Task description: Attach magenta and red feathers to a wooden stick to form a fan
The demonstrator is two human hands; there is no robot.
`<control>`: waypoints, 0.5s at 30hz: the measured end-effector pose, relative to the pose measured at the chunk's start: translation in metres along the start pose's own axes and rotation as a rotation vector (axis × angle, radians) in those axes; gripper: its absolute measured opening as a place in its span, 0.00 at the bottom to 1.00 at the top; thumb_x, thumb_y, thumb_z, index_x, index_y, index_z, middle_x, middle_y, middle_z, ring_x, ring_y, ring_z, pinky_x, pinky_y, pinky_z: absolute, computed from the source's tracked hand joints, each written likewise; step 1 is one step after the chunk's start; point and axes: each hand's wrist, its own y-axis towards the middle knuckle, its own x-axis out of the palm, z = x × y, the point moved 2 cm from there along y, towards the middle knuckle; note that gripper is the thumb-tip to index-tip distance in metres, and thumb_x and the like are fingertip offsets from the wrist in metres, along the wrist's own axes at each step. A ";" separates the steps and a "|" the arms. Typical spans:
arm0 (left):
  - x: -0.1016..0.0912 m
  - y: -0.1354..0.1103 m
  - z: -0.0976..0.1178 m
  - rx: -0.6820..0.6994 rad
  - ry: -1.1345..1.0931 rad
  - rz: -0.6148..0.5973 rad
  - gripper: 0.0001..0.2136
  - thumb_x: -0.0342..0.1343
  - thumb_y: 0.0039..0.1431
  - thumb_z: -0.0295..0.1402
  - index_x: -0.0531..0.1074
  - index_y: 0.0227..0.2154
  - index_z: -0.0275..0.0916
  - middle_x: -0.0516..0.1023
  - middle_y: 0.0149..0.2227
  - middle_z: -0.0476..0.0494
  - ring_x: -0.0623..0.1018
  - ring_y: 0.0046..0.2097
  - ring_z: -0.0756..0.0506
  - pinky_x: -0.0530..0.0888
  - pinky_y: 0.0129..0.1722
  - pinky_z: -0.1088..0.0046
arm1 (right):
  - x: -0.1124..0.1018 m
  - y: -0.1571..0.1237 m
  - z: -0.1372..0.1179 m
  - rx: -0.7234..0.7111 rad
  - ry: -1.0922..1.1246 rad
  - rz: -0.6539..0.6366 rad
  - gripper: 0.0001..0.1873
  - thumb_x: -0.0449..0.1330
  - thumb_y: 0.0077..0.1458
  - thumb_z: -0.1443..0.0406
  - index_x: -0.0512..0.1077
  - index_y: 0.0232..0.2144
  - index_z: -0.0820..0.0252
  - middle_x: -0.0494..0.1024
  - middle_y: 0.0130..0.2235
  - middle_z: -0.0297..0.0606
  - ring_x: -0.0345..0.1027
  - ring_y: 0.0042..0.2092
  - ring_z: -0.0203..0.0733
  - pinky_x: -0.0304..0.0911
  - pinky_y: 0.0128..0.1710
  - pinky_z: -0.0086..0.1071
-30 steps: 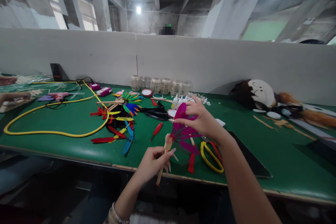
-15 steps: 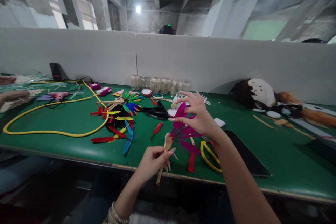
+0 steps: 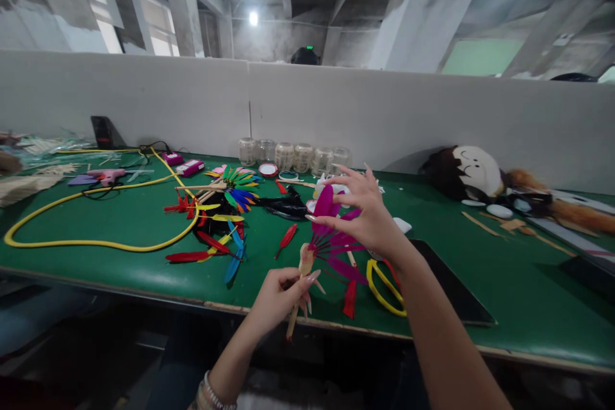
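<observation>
My left hand (image 3: 283, 298) pinches the wooden handle of a small feather fan (image 3: 306, 261) above the table's front edge. Magenta feathers (image 3: 343, 240) spread out from the fan's rounded wooden head. Over the upper feathers, my right hand (image 3: 358, 208) has its thumb and fingers apart, with feathers between and behind them; whether the fingertips touch them I cannot tell. A loose red feather (image 3: 287, 240) lies to the left of the fan. Below the magenta feathers is a red tassel (image 3: 350, 298), and yellow-handled scissors (image 3: 384, 288) lie beside my right forearm.
Multicoloured feathers (image 3: 237, 189) lie left of centre, near a yellow cord (image 3: 96, 245) and a pink glue gun (image 3: 106, 176). Glass jars (image 3: 303, 157) line the partition (image 3: 144, 96). A black board (image 3: 446, 282) and a plush head (image 3: 473, 170) are at right. A co-worker's blurred hand (image 3: 9, 163) shows far left.
My right hand has shifted very slightly, and an upper magenta feather stands a little more upright. My left hand keeps its hold. The co-worker's hands at far left have drawn back towards the edge.
</observation>
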 end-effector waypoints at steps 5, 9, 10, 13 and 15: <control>-0.001 0.001 0.005 -0.006 -0.030 0.020 0.19 0.52 0.50 0.46 0.73 0.26 0.32 0.69 0.14 0.50 0.63 0.15 0.55 0.59 0.16 0.81 | -0.024 -0.003 -0.001 0.116 0.053 0.257 0.15 0.54 0.51 0.56 0.68 0.42 0.51 0.67 0.49 0.37 0.52 0.57 0.47 0.38 0.58 0.50; -0.004 0.002 0.006 -0.002 -0.083 0.048 0.19 0.52 0.49 0.47 0.74 0.27 0.32 0.70 0.15 0.49 0.65 0.16 0.55 0.59 0.16 0.80 | -0.038 -0.018 0.007 0.228 0.127 0.478 0.16 0.53 0.52 0.57 0.66 0.42 0.55 0.68 0.47 0.40 0.57 0.53 0.47 0.49 0.55 0.45; -0.005 0.002 0.007 0.006 -0.092 0.058 0.19 0.52 0.49 0.47 0.74 0.27 0.32 0.71 0.15 0.49 0.65 0.17 0.55 0.59 0.17 0.80 | -0.038 -0.023 0.011 0.282 0.176 0.513 0.16 0.53 0.53 0.57 0.66 0.43 0.55 0.69 0.46 0.41 0.60 0.51 0.46 0.52 0.53 0.43; -0.006 0.001 0.006 0.005 -0.108 0.042 0.19 0.52 0.50 0.46 0.75 0.27 0.32 0.70 0.15 0.49 0.65 0.17 0.55 0.58 0.17 0.81 | -0.029 -0.034 0.023 0.446 0.357 0.422 0.18 0.50 0.53 0.54 0.65 0.44 0.54 0.69 0.47 0.40 0.62 0.50 0.45 0.56 0.51 0.41; -0.005 0.000 0.006 -0.006 -0.102 0.000 0.19 0.52 0.50 0.45 0.75 0.27 0.32 0.70 0.15 0.49 0.65 0.17 0.55 0.56 0.17 0.80 | -0.020 -0.038 0.027 0.510 0.462 0.249 0.20 0.51 0.52 0.52 0.65 0.44 0.54 0.69 0.49 0.40 0.61 0.51 0.45 0.57 0.50 0.40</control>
